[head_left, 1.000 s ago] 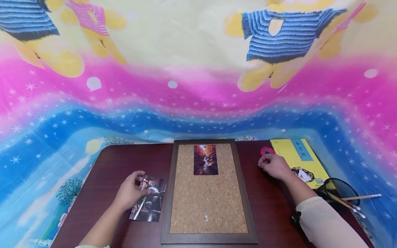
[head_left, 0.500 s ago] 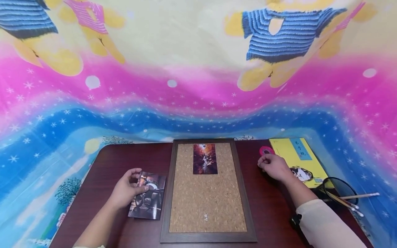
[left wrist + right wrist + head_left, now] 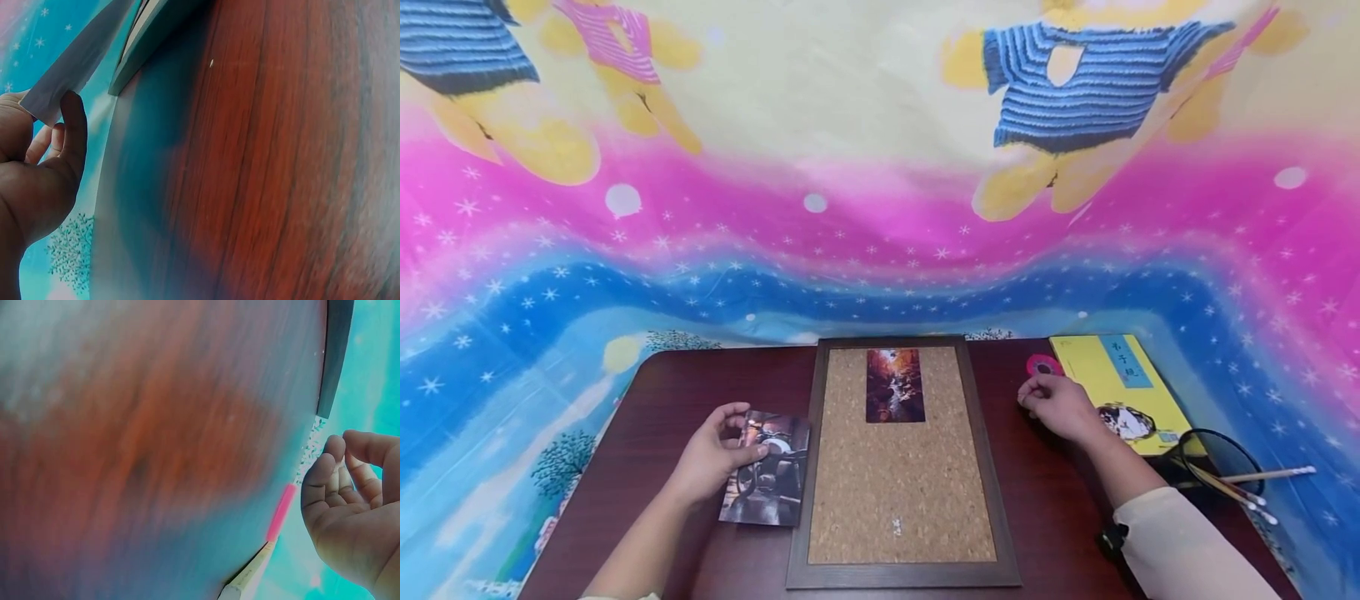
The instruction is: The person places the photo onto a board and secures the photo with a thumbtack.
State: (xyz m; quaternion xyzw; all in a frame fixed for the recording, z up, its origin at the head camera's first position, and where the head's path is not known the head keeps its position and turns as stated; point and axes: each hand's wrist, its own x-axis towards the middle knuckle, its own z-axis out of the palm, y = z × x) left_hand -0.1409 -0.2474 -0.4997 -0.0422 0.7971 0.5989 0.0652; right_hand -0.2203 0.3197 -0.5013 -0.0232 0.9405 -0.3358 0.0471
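Note:
In the head view, my left hand (image 3: 718, 450) grips a glossy photo print (image 3: 769, 471) of a motorcycle by its upper left, thumb across its face. The pale back of the photo (image 3: 78, 65) shows in the left wrist view. Its right edge comes close to the brown frame (image 3: 802, 512) of a cork board (image 3: 902, 479). A second photo (image 3: 895, 386), an autumn stream, lies at the board's top. My right hand (image 3: 1060, 404) stays beside a pink ring-shaped roll (image 3: 1041, 365), with fingers loosely curled and nothing visible between them (image 3: 350, 494).
A yellow book (image 3: 1093, 367) lies at the back right of the dark red table (image 3: 715, 379). Nearer, a black mesh holder (image 3: 1221, 458) lies tipped over with several pencils (image 3: 1247, 496). Something small and shiny (image 3: 897, 525) sits low on the cork. Patterned cloth (image 3: 850, 250) hangs behind.
My left hand has carried the motorcycle photo slightly right and up, closer to the board's frame. My right hand has barely moved beside the pink roll.

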